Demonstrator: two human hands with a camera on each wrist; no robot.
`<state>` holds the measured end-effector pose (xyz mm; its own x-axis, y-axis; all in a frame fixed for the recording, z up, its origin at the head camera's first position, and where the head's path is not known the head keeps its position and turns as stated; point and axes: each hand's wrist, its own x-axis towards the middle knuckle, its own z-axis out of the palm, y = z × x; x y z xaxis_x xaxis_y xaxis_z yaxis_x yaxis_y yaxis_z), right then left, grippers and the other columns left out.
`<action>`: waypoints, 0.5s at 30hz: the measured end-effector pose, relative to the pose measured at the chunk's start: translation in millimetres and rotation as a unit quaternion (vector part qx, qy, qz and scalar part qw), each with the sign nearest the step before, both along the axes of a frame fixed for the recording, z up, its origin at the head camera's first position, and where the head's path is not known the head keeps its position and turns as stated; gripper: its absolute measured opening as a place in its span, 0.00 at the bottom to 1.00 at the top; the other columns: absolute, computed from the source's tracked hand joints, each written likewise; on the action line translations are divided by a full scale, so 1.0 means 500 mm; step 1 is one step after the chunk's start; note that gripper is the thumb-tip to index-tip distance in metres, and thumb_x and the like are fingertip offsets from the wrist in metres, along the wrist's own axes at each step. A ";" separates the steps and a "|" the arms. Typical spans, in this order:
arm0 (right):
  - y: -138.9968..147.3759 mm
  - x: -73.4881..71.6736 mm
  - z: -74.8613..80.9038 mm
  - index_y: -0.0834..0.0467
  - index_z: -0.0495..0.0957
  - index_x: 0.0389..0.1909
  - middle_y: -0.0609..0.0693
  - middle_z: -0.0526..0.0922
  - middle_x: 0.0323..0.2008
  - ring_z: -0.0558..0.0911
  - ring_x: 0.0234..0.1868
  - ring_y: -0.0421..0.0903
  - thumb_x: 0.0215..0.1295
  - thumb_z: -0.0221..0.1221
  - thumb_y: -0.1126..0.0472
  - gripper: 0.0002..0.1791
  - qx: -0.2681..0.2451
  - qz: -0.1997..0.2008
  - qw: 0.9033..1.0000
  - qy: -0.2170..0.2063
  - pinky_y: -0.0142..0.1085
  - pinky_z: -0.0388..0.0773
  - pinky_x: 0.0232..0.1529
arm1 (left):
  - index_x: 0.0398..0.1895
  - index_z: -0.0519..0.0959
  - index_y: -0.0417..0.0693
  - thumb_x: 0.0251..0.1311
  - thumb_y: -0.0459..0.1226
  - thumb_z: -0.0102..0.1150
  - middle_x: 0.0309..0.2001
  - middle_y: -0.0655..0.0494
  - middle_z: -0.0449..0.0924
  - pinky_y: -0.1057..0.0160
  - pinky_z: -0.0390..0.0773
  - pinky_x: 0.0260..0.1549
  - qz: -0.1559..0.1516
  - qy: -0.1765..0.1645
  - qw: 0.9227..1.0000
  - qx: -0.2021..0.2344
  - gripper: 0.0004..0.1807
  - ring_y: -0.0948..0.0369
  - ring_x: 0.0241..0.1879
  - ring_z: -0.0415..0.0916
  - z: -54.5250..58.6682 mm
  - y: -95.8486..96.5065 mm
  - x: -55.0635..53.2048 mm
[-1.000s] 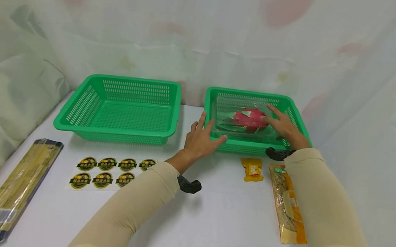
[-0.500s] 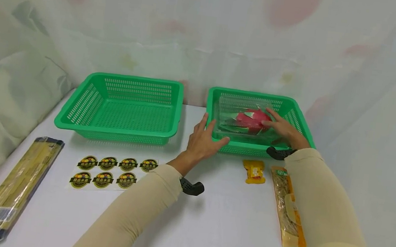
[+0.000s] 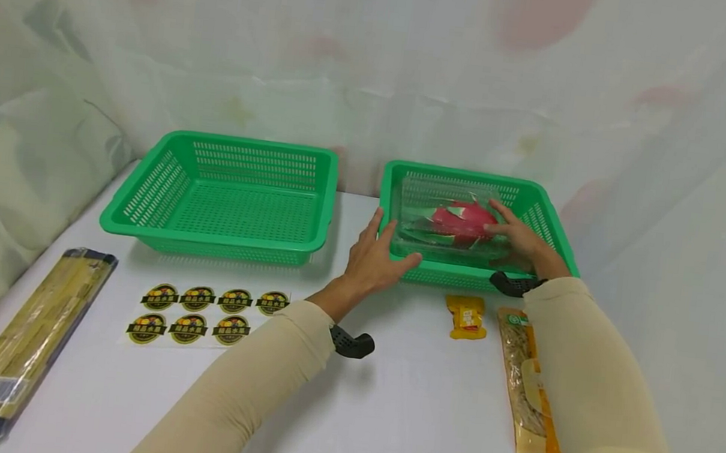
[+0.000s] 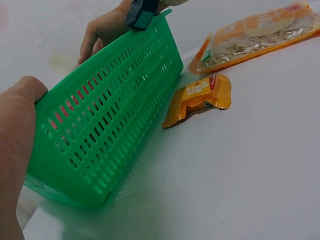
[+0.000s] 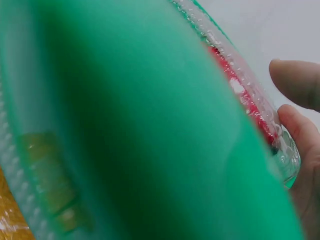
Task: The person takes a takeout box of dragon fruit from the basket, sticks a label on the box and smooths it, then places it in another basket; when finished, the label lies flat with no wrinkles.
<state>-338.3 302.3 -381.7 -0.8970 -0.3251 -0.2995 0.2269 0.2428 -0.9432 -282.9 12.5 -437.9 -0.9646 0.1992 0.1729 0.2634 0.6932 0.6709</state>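
In the head view, a clear plastic box [image 3: 421,196] with a red dragon fruit [image 3: 462,220] inside lies in the right green basket [image 3: 446,271]. My right hand [image 3: 521,238] reaches over that basket's front right side, its fingers spread at the right end of the box. In the right wrist view, one fingertip [image 5: 292,117] touches the box end and another finger stands apart above it. My left hand [image 3: 372,262] is at the basket's front left corner with fingers spread. The left wrist view shows a digit [image 4: 30,90] against the basket's rim.
Another green basket [image 3: 239,241] stands to the left. Before it lies a sheet of round fruit stickers [image 3: 190,326]. A long wrapped pack [image 3: 25,344] lies at far left. A small yellow packet [image 3: 466,316] and an orange-and-clear bag [image 3: 524,382] lie before the right basket.
The whole scene has shifted slightly in the head view. Both hands keep nearly the same places at the right basket, and the box stays inside it.
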 end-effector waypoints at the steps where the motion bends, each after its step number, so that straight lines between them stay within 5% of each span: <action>1: 0.003 -0.003 -0.005 0.45 0.32 0.77 0.49 0.18 0.73 0.31 0.71 0.67 0.76 0.45 0.61 0.40 -0.004 -0.001 1.000 0.000 0.73 0.49 0.56 | 0.75 0.55 0.46 0.59 0.63 0.51 0.77 0.55 0.33 0.40 0.53 0.62 -0.002 -0.001 1.000 0.001 0.47 0.50 0.72 0.44 0.000 0.000 0.000; 15: 0.010 -0.001 -0.011 0.43 0.38 0.78 0.47 0.24 0.75 0.34 0.71 0.67 0.77 0.44 0.52 0.35 -0.028 -0.032 0.999 0.027 0.74 0.43 0.56 | 0.75 0.54 0.45 0.60 0.61 0.53 0.77 0.53 0.32 0.40 0.51 0.63 -0.012 0.000 1.000 0.021 0.47 0.46 0.71 0.45 -0.001 0.001 -0.001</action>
